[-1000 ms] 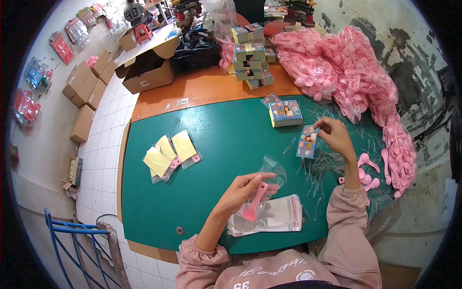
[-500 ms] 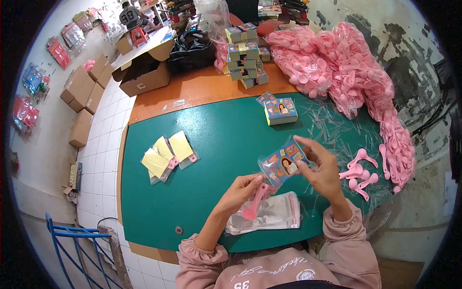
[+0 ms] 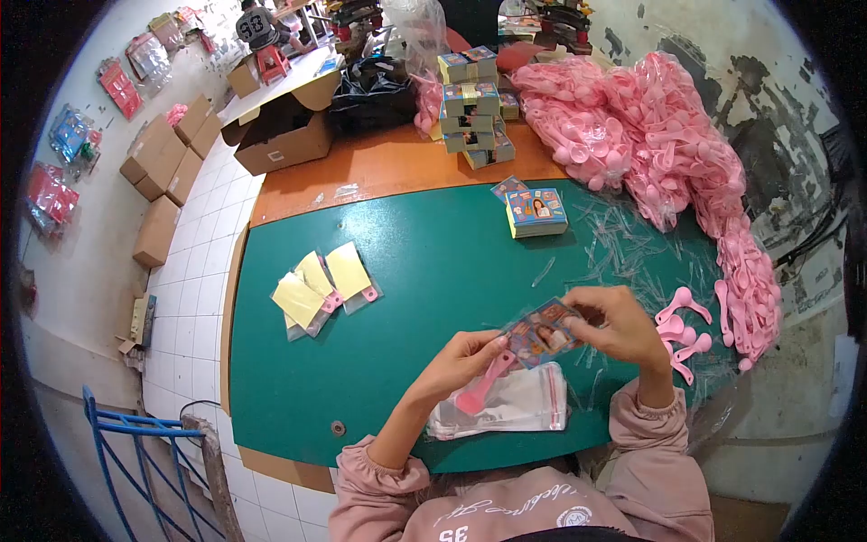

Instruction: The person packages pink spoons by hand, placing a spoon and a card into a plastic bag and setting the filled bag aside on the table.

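My left hand [image 3: 465, 361] pinches the lower left end of a clear plastic bag, with a pink measuring spoon [image 3: 486, 384] hanging down at its fingertips. A blue printed card [image 3: 540, 334] with a picture of a person shows through the bag. On the other end, my right hand [image 3: 619, 327] is closed, thumb and fingers together at the card's upper right edge. Below both hands lies a stack of clear plastic bags [image 3: 533, 411] on the green table mat [image 3: 406, 280].
Filled packs with yellow card backs [image 3: 302, 300] lie at left. A stack of cards [image 3: 536, 217] is further back, with bundled cards [image 3: 470, 99] behind. Loose pink spoons [image 3: 684, 307], a large heap of bagged spoons [image 3: 650, 135] and clear plastic strips [image 3: 614, 235] fill the right.
My right hand has come down and turned over the bag's upper end, its fingers now drawn together. The card tilts flatter and sits lower. The view has shifted slightly.
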`<state>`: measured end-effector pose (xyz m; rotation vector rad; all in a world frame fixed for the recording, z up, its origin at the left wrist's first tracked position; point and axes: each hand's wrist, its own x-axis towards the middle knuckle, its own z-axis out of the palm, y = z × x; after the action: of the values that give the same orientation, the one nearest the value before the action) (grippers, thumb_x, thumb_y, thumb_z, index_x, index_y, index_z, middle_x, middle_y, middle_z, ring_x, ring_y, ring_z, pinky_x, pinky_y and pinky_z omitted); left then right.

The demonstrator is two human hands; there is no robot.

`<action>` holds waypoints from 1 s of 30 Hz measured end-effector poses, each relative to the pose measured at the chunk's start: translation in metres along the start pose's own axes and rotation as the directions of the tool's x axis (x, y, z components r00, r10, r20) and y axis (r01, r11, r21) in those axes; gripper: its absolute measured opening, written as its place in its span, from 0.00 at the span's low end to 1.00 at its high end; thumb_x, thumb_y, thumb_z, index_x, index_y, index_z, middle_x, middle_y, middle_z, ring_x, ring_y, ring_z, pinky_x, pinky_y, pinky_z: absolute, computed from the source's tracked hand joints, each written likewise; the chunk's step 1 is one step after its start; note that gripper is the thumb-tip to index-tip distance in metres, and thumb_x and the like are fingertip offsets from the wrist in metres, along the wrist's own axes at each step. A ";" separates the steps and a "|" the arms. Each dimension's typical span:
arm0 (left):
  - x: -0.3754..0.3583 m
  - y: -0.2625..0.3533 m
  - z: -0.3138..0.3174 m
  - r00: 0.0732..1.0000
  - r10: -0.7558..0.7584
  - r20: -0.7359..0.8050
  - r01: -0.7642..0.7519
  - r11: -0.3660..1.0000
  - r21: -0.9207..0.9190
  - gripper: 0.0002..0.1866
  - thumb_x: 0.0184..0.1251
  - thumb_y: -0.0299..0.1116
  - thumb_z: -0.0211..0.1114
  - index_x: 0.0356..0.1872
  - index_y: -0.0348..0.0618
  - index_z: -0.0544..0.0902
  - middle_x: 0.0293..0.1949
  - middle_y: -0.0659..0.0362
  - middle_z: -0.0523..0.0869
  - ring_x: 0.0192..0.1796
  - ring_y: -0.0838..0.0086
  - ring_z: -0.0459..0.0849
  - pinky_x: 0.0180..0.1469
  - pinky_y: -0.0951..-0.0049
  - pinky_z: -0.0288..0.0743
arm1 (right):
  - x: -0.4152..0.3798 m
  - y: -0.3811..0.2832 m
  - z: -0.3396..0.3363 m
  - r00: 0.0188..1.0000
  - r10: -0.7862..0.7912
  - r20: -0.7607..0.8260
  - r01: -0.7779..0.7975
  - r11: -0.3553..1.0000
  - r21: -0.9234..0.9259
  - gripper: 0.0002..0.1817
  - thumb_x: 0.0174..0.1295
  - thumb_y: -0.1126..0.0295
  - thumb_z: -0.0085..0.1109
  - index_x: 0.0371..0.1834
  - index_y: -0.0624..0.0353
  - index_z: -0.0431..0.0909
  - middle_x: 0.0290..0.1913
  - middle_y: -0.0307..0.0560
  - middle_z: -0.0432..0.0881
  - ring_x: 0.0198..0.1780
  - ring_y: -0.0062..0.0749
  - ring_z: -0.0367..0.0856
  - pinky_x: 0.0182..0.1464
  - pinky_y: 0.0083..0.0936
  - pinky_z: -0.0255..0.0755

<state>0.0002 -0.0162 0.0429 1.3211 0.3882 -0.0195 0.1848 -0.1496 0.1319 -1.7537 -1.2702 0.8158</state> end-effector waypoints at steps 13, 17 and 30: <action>0.003 0.003 0.001 0.998 0.064 -0.004 -0.056 0.900 0.432 0.33 0.67 0.41 0.52 0.68 0.45 0.48 0.29 0.53 0.80 0.32 0.76 0.77 0.36 0.76 0.71 | 0.030 0.033 0.019 0.908 -0.195 0.370 0.215 0.977 -0.013 0.10 0.51 0.68 0.58 0.24 0.66 0.74 0.21 0.47 0.78 0.24 0.35 0.76 0.30 0.27 0.68; -0.002 0.000 -0.027 0.878 0.414 0.241 -0.470 0.645 0.602 0.34 0.64 0.35 0.57 0.68 0.46 0.51 0.40 0.57 0.81 0.42 0.80 0.77 0.45 0.77 0.71 | 0.035 0.045 0.012 0.971 0.067 0.231 -0.124 0.963 0.241 0.07 0.45 0.80 0.64 0.29 0.65 0.78 0.24 0.36 0.77 0.29 0.13 0.71 0.30 0.13 0.65; 0.012 -0.014 -0.038 0.900 0.301 -0.315 -0.258 0.951 0.172 0.30 0.61 0.27 0.59 0.63 0.43 0.57 0.43 0.52 0.80 0.42 0.75 0.79 0.41 0.78 0.75 | 0.049 0.052 0.032 0.988 0.015 -0.157 0.011 0.987 0.162 0.07 0.47 0.73 0.65 0.23 0.64 0.77 0.20 0.36 0.75 0.23 0.15 0.69 0.27 0.15 0.64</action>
<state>-0.0016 0.0182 0.0189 1.5002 0.4893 0.4381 0.1944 -0.1045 0.0685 -1.6538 -1.0677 0.7446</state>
